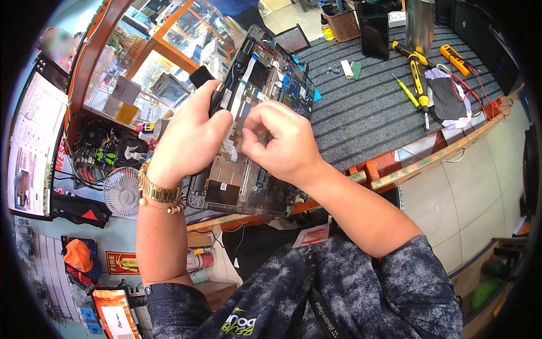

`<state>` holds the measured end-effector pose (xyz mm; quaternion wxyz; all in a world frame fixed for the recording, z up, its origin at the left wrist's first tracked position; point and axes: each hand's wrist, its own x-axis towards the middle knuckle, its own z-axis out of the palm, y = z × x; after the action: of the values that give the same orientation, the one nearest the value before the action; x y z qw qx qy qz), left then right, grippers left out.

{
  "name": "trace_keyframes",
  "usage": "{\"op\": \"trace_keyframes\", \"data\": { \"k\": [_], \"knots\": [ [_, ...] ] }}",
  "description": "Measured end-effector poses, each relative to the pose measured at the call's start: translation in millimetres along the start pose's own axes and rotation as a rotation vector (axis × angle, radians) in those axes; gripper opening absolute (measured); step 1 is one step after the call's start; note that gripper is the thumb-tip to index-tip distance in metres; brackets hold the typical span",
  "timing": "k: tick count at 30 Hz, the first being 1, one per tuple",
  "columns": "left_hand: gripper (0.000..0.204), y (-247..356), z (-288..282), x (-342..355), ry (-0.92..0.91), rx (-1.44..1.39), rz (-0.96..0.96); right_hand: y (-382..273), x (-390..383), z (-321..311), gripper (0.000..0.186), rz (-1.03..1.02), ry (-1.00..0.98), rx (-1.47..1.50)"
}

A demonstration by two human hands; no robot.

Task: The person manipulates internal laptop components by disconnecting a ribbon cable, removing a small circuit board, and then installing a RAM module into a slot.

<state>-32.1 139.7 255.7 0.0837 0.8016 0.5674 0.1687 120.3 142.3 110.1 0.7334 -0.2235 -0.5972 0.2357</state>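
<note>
An opened laptop base (244,189), its inner boards and ribbon cables bare, stands at a slant near the table's front edge. My left hand (189,133) is closed round its left edge, the thumb lying toward the exposed inside. Over the middle of the chassis hovers my right hand (279,141), thumb and fingers curled into a pinch. What the pinch holds, if anything, is hidden. Blue circuit board (275,90) shows beyond the right knuckles, and a black fan (276,195) sits at the near right corner of the base.
On the grey ridged mat (350,121) lie a yellow-black screwdriver (418,79), a thin green screwdriver (405,90), a yellow multimeter (454,60) and a dark cloth (446,96). A phone (374,35) and metal tumbler (420,25) stand behind. Left are a small fan (121,192) and a monitor (36,141).
</note>
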Motion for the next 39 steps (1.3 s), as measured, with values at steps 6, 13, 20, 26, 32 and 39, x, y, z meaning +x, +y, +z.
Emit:
{"op": "trace_keyframes", "data": {
  "k": [6, 13, 20, 26, 32, 39],
  "knots": [
    [0.055, 0, -1, 2, -0.019, -0.014, 0.001, 1, 2, -6, 0.012, 0.052, -0.052, 0.085],
    [0.057, 4, -3, 5, -0.028, -0.063, -0.018, 5, 7, -11, 0.013, -0.034, -0.097, -0.012],
    [0.052, 8, -3, 4, -0.018, -0.063, -0.001, 4, 6, -9, 0.015, -0.055, -0.065, -0.029],
    [0.051, 9, -2, 4, -0.011, -0.066, 0.005, -3, 6, -6, 0.014, -0.069, -0.031, -0.063],
    [0.052, 6, -2, 6, -0.033, -0.074, -0.013, -6, 8, -4, 0.012, -0.1, -0.021, -0.072],
    [0.053, 3, -1, 6, -0.016, -0.05, -0.002, -7, 7, -4, 0.012, -0.08, -0.006, -0.083]
  ]
}}
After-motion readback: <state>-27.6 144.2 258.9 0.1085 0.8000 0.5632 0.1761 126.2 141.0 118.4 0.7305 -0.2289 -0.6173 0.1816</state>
